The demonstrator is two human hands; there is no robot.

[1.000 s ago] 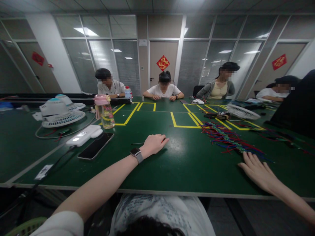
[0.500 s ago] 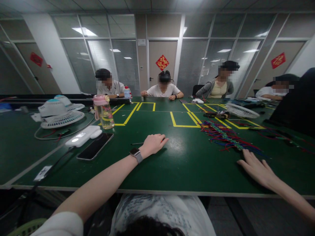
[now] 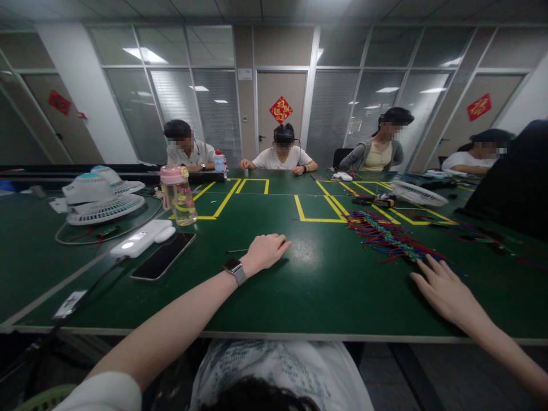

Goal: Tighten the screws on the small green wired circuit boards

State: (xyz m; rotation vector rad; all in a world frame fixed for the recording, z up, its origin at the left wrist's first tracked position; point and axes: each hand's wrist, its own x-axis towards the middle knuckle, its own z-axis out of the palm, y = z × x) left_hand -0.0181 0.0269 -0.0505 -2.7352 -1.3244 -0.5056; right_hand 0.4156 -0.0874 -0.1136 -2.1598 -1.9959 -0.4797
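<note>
- Worktop (image 3: 325, 297): green, spanning the scene from left to right. Yellow tape (image 3: 323, 220) forms angular outlines on its far half; a pale seam (image 3: 51, 291) crosses the left side.
- Room: glass partitions (image 3: 214, 114) behind the worktop, panelled ceiling (image 3: 265, 10) above.
- Doors (image 3: 264, 88), quantity three: left, centre and right. Each carries one red sign (image 3: 281, 109); total three.
- Co-workers (image 3: 282, 158), quantity four: positioned along the far side.
- Wire bundle (image 3: 383, 229), quantity one: right side of the worktop, running from far-left to near-right; red and blue wires flank a row of small green parts.
- Right hand (image 3: 443, 288): fingers spread, palm down, fingertips at the near end of the wire bundle. Firm contact cannot be determined.
- Left hand (image 3: 268, 251): resting near the centre, fingers partly curled. A thin rod (image 3: 235, 250), quantity one, projects to its left; whether the fingers grip it cannot be determined. One watch (image 3: 234, 268) is on the wrist.
- Fans, quantity three: two at left (image 3: 105, 208), one at far right (image 3: 417, 194).
- Bottles (image 3: 182, 200), quantity two: one pink-lidded, one red-lidded and farther away.
- Phone (image 3: 163, 257), quantity one: left, lying flat beside one white device (image 3: 139, 238).
</note>
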